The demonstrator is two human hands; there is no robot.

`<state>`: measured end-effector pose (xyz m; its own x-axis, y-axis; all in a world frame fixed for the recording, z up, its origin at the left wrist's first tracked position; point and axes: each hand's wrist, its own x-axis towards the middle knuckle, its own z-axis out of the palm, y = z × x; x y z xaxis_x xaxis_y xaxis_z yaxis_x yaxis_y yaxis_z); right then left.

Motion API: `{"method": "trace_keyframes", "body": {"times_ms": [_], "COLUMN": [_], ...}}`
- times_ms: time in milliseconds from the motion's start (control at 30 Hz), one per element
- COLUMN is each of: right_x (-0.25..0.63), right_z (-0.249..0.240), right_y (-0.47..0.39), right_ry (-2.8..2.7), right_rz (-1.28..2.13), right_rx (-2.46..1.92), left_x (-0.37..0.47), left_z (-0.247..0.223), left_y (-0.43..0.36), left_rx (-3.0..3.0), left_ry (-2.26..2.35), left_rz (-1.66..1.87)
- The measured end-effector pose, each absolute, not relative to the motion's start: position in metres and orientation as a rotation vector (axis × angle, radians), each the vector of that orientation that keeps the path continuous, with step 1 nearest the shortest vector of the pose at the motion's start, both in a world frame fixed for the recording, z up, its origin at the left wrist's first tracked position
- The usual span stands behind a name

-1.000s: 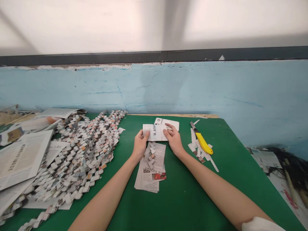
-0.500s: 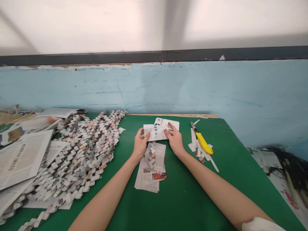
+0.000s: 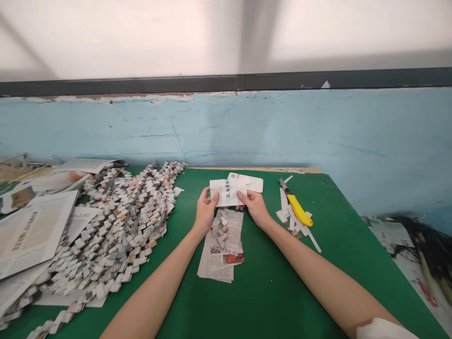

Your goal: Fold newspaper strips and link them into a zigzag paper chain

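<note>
A small piece of printed newspaper is held up between my two hands, above the green table. My left hand pinches its left edge, thumb on the front. At its right edge my right hand grips it with the thumb in front and fingers partly behind. Just behind the paper a white phone-like object lies on the table, partly covered by it. Below my hands rests a stack of newspaper pieces with a short folded-paper chain on top.
A large heap of folded-paper chains spreads over the left, beside newspaper sheets. To the right, a yellow utility knife lies on paper strips. The green table meets a blue wall.
My right fingers have come off the white object and moved left and behind the paper. The paper's right side has shifted slightly, uncovering more of the white object.
</note>
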<state>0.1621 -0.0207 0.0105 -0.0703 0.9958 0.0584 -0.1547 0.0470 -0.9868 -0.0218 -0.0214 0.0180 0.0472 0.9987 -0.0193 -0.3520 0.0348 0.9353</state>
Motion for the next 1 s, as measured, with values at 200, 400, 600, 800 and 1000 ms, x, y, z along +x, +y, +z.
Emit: {"method": "trace_keyframes", "body": {"times_ms": [200,400,600,800,1000], "right_x": [0.1622,0.1624,0.1621,0.1621,0.1612], "right_z": [0.0087,0.0048,0.0060,0.0057,0.0035], "right_y": [-0.0218,-0.0182,-0.0184,-0.0225,-0.0209], "right_ry": [-1.097,-0.972,-0.938,-1.045,-1.008], "right_rz": [1.223,1.219,1.210,1.160,1.152], "right_rx": [-1.038,-1.015,-0.954,-0.964,-0.946], "left_x": [-0.0216,-0.0205,-0.0239,-0.0206,-0.0191], "left_z": [0.0193,0.0201,0.0195,0.0215,0.0207], "left_y": [-0.0210,-0.0208,-0.0233,-0.0246,-0.0238], "left_rx": [0.950,0.939,0.974,1.060,1.124], "left_ry": [0.962,0.900,0.782,0.883,0.947], "left_rz": [1.275,1.270,1.175,1.071,1.074]}}
